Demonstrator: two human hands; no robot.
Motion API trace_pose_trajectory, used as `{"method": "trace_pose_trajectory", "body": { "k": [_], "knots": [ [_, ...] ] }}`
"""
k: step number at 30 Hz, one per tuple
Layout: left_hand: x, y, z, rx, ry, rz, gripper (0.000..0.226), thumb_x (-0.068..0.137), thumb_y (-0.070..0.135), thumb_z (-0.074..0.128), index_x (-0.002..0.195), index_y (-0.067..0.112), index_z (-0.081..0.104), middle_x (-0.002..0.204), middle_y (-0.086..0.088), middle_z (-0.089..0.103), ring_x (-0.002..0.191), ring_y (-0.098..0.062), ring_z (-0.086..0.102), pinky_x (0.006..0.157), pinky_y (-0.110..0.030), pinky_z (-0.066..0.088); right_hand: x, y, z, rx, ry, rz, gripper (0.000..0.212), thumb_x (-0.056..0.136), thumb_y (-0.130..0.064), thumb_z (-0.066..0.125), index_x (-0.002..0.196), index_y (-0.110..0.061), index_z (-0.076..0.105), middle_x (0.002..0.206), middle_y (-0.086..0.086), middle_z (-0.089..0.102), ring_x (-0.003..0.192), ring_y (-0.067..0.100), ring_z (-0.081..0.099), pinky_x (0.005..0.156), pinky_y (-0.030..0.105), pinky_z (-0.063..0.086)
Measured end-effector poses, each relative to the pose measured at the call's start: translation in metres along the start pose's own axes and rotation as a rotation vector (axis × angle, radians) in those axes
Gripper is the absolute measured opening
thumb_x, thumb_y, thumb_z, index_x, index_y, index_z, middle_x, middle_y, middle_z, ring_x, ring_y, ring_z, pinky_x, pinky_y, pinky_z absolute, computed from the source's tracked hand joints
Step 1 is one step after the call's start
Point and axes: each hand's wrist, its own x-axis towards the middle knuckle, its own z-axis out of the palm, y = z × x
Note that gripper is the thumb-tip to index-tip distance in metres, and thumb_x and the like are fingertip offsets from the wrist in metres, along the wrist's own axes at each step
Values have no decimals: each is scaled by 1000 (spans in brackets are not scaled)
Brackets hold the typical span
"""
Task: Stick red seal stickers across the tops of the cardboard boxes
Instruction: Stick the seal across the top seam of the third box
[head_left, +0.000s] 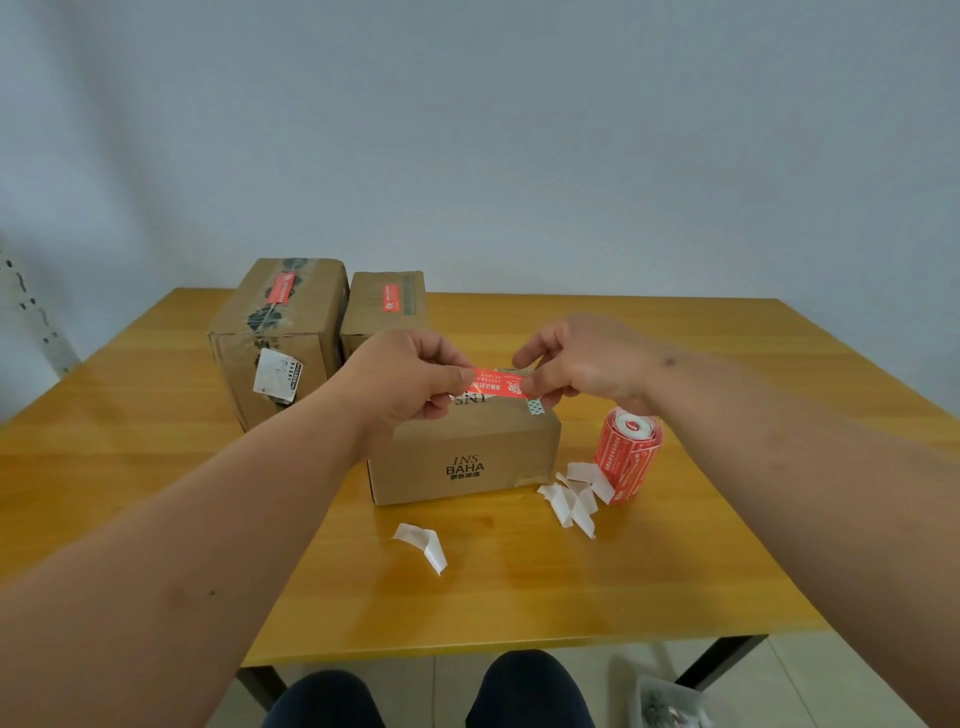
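Three cardboard boxes (464, 457) – three red seal stickers (493, 387), one sticker roll (628, 454).

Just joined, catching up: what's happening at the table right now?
A person holds one red seal sticker stretched between the left hand and right hand, each with a pinch grip on one end, just above the small brown cardboard box printed INS BAHA. Two brown cardboard boxes behind it already carry red seals. The red sticker roll and white peeled backing scraps lie on the yellow wooden table.

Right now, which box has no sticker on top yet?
The near box, printed INS BAHA, under the hands. The two far boxes each already carry a red sticker.
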Motion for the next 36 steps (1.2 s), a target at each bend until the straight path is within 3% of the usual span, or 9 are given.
{"method": "trace_pose_trajectory", "body": {
  "k": [4, 9, 13, 18, 23, 27, 32, 36],
  "knots": [
    [1, -2, -3, -42, 21, -8, 3, 85, 8, 70, 88, 7, 71, 72, -3, 61, 62, -12, 53, 65, -24, 55, 0, 3, -1, 116, -13, -3, 9, 84, -16, 70, 91, -11, 68, 76, -3, 69, 68, 11, 60, 70, 27, 45],
    [4, -5, -5, -41, 72, 1, 5, 85, 10, 71, 89, 11, 73, 74, -4, 63, 64, -12, 54, 72, -30, 55, 2, -1, 4, 80, 16, -34, 6, 88, -18, 66, 87, -15, 62, 77, -4, 66, 69, 9, 59, 67, 24, 46],
    [6, -8, -7, 10, 98, 26, 31, 84, 8, 72, 113, 18, 67, 75, -9, 61, 64, -13, 55, 68, -27, 54, 4, -6, 8, -56, 63, -86, 5, 91, -18, 62, 88, -15, 60, 79, -3, 64, 68, 8, 57, 67, 24, 44],
    [9, -2, -9, 108, 141, -54, 5, 85, 7, 69, 89, 5, 70, 76, -10, 65, 63, -14, 54, 58, -24, 52, 9, -14, 13, -155, 141, -156, 6, 90, -22, 63, 92, -17, 62, 90, 0, 67, 78, 12, 58, 68, 26, 46],
    [11, -2, -11, 125, 154, -98, 8, 84, 5, 69, 91, 4, 68, 87, -15, 70, 63, -14, 55, 50, -21, 47, 12, -15, 15, -149, 147, -134, 23, 87, -26, 67, 108, -18, 60, 96, -1, 64, 89, 14, 60, 71, 26, 45],
    [10, -2, -14, 106, 138, -131, 4, 84, 3, 68, 87, 6, 66, 82, -12, 68, 63, -14, 54, 52, -23, 47, 13, -16, 18, -124, 133, -162, 4, 88, -21, 66, 91, -18, 65, 89, -5, 65, 85, 13, 59, 74, 28, 48],
    [14, -2, -15, 124, 89, -158, 12, 86, 9, 67, 79, 15, 59, 87, -10, 60, 72, -15, 51, 53, -26, 48, 14, -18, 21, -137, 117, -186, 4, 92, -20, 60, 93, -17, 61, 87, -6, 60, 79, 9, 54, 68, 25, 44],
    [18, -4, -17, 87, 117, -144, 14, 84, 15, 73, 78, 14, 60, 77, -6, 56, 68, -15, 50, 55, -25, 48, 15, -19, 19, -82, 128, -200, 3, 92, -16, 58, 90, -15, 60, 83, -3, 65, 79, 13, 63, 72, 31, 53]
  ]
}}
